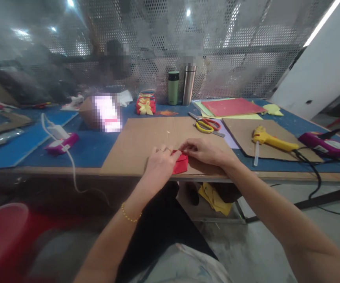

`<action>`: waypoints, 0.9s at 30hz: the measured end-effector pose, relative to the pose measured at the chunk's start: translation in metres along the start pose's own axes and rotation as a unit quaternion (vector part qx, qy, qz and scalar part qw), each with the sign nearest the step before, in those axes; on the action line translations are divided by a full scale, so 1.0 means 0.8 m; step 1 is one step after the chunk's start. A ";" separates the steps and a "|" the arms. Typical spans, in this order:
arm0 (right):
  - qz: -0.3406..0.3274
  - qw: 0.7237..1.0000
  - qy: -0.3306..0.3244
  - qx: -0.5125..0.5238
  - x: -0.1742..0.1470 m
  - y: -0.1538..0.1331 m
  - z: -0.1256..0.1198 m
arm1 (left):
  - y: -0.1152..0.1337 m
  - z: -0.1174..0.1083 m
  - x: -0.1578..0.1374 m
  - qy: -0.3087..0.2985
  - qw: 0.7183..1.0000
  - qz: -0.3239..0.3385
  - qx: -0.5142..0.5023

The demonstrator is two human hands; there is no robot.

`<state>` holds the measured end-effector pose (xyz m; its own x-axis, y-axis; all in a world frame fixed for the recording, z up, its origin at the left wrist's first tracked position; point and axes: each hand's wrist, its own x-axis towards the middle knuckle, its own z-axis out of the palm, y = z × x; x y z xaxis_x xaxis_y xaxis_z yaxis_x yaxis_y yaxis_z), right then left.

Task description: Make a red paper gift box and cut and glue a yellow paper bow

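Your desk (90, 151) carries a big cardboard sheet (134, 141), maybe to keep the top clean. The yellow glue gun (276, 141) lies to the right, likely so it stays close but out of your way. Your left hand (161, 163) has its fingers closed on the red piece (181, 166), seemingly to keep it still. Your right hand (201, 150) pinches its far edge. The red piece is near the sheet's front edge.

Craft workshop, glue gun (276, 142), scissors (209, 130), cardboard (140, 137)
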<state>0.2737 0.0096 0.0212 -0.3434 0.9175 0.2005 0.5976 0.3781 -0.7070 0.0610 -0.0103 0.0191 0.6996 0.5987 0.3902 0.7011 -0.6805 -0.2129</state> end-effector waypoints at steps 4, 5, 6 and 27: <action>-0.010 1.000 0.003 -0.004 0.000 -0.001 -0.001 | -0.002 0.002 0.000 0.010 1.000 0.011 0.005; -0.012 1.000 0.003 -0.009 0.000 -0.001 -0.001 | -0.002 0.002 0.000 0.010 1.000 0.010 0.007; -0.013 1.000 0.001 -0.014 0.000 -0.001 -0.001 | -0.002 0.001 0.000 0.008 1.000 0.008 0.008; -0.018 0.997 0.019 -0.070 -0.006 0.004 -0.003 | -0.010 0.021 -0.008 0.091 0.996 -0.014 -0.010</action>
<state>0.2785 0.0066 0.0195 -0.3412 0.9058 0.2512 0.6810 0.4225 -0.5981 0.0534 -0.0013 0.0033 0.6420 0.5329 0.5513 0.7159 -0.6740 -0.1822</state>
